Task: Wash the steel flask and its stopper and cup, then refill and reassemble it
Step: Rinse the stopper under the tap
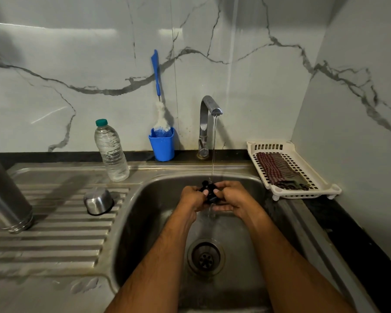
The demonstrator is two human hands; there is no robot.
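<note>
two hands, left hand [193, 196] and right hand [231, 196], are seen with fingers curled round the small black stopper [209, 192], held over the sink [149, 199] under the tap [209, 105] stream; stopper rinsing is judged in hand. steel flask [5, 197] and domed, shiny cup [98, 201] are stood inverted on the ribbed drainboard, refilling still owed.

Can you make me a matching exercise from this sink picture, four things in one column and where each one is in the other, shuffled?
Things:
1. small black stopper
2. steel cup
3. checked red cloth
4. long blue-handled bottle brush

Places:
A. upside down on the ribbed steel draining board
B. standing in the blue plastic holder against the wall
C. under the running tap, held by both hands
D. lying in the white plastic basket

Pairs: 1-C, 2-A, 3-D, 4-B
</note>
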